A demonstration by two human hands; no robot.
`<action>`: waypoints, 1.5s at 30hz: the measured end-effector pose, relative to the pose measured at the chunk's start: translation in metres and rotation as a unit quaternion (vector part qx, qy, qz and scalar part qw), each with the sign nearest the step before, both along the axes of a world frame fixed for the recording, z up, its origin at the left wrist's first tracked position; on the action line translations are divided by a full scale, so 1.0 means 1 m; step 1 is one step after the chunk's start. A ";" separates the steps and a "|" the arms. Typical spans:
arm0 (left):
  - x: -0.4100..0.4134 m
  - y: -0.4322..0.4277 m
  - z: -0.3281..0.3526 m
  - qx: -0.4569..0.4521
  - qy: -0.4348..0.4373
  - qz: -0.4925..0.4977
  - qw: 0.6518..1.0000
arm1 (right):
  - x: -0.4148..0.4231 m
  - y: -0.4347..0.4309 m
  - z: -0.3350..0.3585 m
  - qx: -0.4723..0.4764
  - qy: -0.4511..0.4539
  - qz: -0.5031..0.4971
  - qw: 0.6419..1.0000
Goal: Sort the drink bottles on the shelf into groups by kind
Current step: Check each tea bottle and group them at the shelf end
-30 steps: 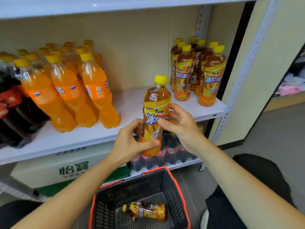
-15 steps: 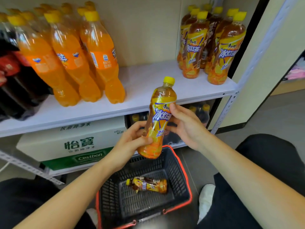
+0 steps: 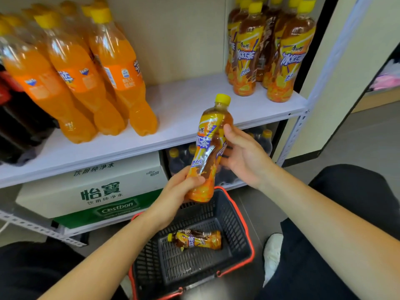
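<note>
while both hands are on it, the held tea bottle (image 3: pixel 208 146) hangs tilted in the air, cap up and leaning right, just in front of the shelf (image 3: pixel 184 109) edge and above the basket (image 3: pixel 246 230) on the floor. left hand (image 3: pixel 179 191): fingers and thumb wrapped round the lower third, near the base. right hand (image 3: pixel 244 156): thumb laid on the label at mid-height, fingers passing behind the bottle; how firmly they press cannot be told. judgement: the step in hand is getting this bottle up to join its own kind. the tea group (image 3: pixel 268 53) stands upright at the far right of the shelf, same yellow caps and label. the orange soda group (image 3: pixel 91 70) is at the left, dark cola bottles (image 3: pixel 13 122) further left, with a bare stretch of board between soda and tea. to do it well: settle the right grip round the waist before the left lets go, since the film label looks slick and the bottle looks full. bring it upright, clear the shelf lip, and set the base on the bare board just beside the tea group without nudging the front pair. one more tea bottle (image 3: pixel 194 239) lies on its side in the basket, not yet shelved.
</note>
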State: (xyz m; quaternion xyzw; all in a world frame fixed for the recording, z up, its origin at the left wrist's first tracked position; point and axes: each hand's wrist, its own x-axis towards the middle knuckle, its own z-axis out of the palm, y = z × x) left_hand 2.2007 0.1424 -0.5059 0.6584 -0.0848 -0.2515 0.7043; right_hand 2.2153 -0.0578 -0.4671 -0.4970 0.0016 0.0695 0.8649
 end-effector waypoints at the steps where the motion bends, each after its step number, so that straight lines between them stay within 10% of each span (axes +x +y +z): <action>1: 0.001 0.001 0.000 -0.011 0.014 -0.013 1.000 | 0.001 -0.003 0.001 0.002 -0.001 0.007 1.000; 10: -0.002 -0.002 -0.008 0.085 -0.111 0.077 0.987 | 0.004 -0.016 0.009 -0.060 -0.003 -0.033 0.998; 23: 0.003 -0.005 -0.005 0.053 -0.016 -0.080 0.995 | 0.003 -0.015 0.011 0.008 -0.027 -0.026 0.999; 35: 0.001 -0.012 -0.014 0.026 -0.012 -0.040 0.999 | 0.005 -0.016 0.010 -0.115 -0.065 -0.010 0.991; 45: 0.017 -0.012 -0.001 0.031 -0.102 -0.037 0.994 | 0.006 -0.013 0.008 -0.017 -0.079 0.010 0.997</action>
